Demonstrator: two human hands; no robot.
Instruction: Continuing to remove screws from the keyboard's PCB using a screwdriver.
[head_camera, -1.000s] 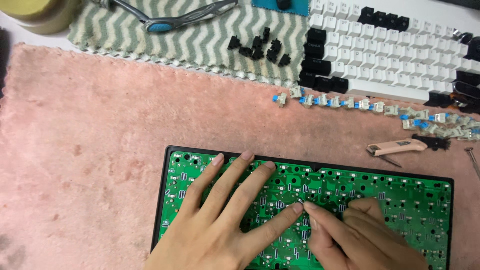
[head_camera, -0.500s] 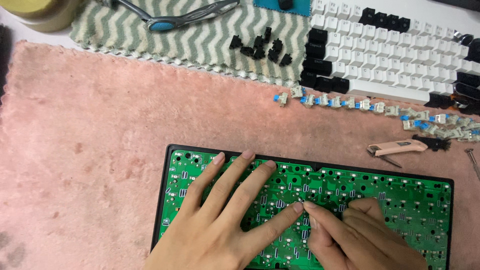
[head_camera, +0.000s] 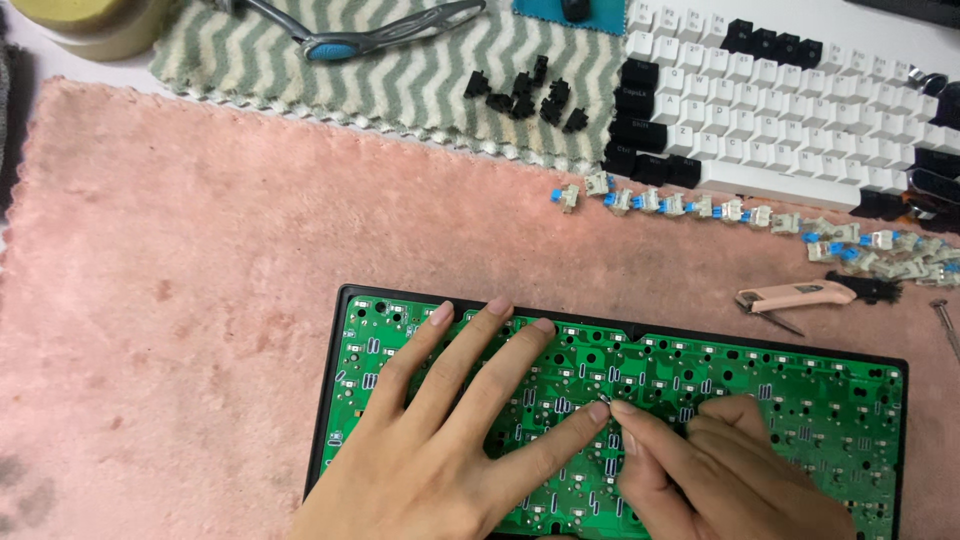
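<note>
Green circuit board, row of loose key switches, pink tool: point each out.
green circuit board (head_camera: 800, 400), head view, bare right part.
row of loose key switches (head_camera: 700, 208), head view, a middle switch.
pink tool (head_camera: 795, 296), head view, its handle.

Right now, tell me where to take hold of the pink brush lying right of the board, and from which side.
Grip the pink brush by its long pink handle, near the middle, coming straight down from above. It lies flat on the pink mat, so only its narrow sides offer a pinch. Avoid the dark bristle tuft at its right end. The metal pick lies close along the near side, so closing fingers may nudge it.
</note>
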